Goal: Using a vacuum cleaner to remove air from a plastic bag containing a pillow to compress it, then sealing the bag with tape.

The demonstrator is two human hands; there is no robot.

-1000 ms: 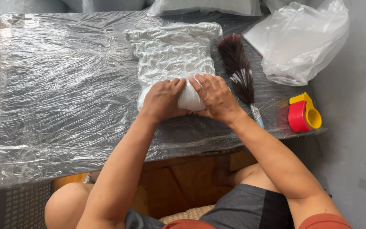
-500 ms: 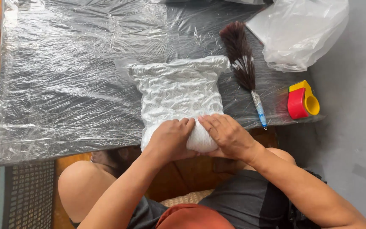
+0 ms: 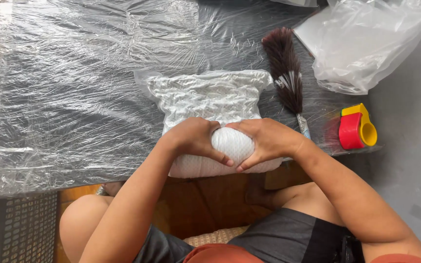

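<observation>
Nearer table edge (image 3: 74,182) — bundle (image 3: 230,146) (between hands (image 3: 235,141))

Head-worn view, steeply down, close.

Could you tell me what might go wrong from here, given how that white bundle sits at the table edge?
The white bundle, rolled between the left hand and right hand, overhangs the table's near edge and could slip off. The clear bag around it might tear under pressure. The feather duster lies close by and could get knocked.
</observation>
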